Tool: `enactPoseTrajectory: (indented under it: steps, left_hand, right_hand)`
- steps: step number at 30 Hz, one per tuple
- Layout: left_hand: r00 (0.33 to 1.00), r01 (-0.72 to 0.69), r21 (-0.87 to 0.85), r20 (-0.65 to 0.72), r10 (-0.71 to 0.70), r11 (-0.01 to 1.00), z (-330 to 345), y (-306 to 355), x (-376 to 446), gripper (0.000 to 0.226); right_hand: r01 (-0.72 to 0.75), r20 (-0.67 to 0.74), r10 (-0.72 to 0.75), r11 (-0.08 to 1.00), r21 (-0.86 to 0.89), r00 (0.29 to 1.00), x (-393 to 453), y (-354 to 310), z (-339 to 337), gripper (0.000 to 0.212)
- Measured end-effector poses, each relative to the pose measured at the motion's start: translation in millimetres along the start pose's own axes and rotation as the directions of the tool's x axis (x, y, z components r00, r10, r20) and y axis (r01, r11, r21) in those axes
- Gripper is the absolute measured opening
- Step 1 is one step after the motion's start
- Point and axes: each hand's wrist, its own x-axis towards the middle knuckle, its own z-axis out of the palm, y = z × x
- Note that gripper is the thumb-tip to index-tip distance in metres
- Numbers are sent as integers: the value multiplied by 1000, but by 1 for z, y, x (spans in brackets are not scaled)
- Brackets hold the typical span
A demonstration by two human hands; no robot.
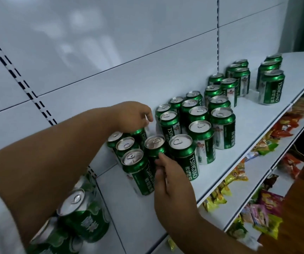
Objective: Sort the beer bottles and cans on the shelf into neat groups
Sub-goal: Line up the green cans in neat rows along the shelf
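Many green Tsingtao beer cans stand on a white shelf (pixel 248 129). My left hand (pixel 133 116) reaches over the near cluster and grips the top of a can (pixel 141 133) at the back, close to the rear panel. My right hand (pixel 169 173) holds the side of a can (pixel 155 145) in the front of that cluster, fingers curled round it. Beside it stand a near can (pixel 137 169) and a can with its label facing me (pixel 184 153). A larger block of cans (pixel 200 118) fills the middle of the shelf.
A group of three cans (pixel 271 79) stands at the far right of the shelf. Darker green cans (pixel 81 215) sit low at the left under my forearm. Snack packets (pixel 257 208) fill the lower shelves at right. The white back panel (pixel 111 43) rises behind.
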Motion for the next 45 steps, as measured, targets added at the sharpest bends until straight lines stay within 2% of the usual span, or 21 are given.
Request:
enactPoseTrajectory:
  steps: [4,6,12,16,22,26,29,31,33,35,38,41,45]
  left_hand:
    - [996,92,104,-11,-92,990,7,-26,12,28]
    - [994,108,125,0,-109,986,15,-34,16,35]
    - [994,54,230,81,-75,972,28,-43,30,56]
    - [995,-4,282,101,-26,959,25,-44,39,47]
    - [992,-23,371,121,-23,928,22,-46,45,43]
    - [991,-43,432,132,-15,901,22,-42,46,42]
    - [996,-49,403,92,13,914,17,-38,37,46]
    - [993,-109,266,81,90,958,12,-27,26,45]
    - [974,-184,77,147,171,980,7,-8,10,36]
    - [955,-202,-8,222,198,979,5,9,-2,29]
    - [944,-216,-28,248,216,976,5,19,-7,28]
    - [947,-174,-42,268,179,984,4,20,-8,40]
    - [956,-194,68,236,173,979,7,23,-5,47]
  right_hand:
    - [197,20,-197,980,-18,980,33,-21,-2,45]
    - [232,68,-227,969,-84,971,53,-30,-6,45]
    - [256,300,-152,902,-347,942,100,-41,-10,33]
    - [322,403,-117,808,-493,908,105,-45,-9,23]
    - [417,466,-129,690,-592,875,109,-43,-11,13]
    - [412,481,-94,671,-617,872,114,-41,-18,15]
    - [417,528,-49,676,-608,848,121,-41,-30,19]
    - [399,544,-13,695,-598,839,126,-41,-39,18]
    - [384,537,-3,703,-599,843,130,-37,-44,12]
    - [366,519,-3,713,-598,855,132,-34,-47,13]
    - [338,495,-11,744,-577,869,134,-30,-51,16]
    - [318,498,-10,780,-539,867,135,-26,-56,17]
    - [290,510,-4,827,-482,860,137,-21,-62,17]
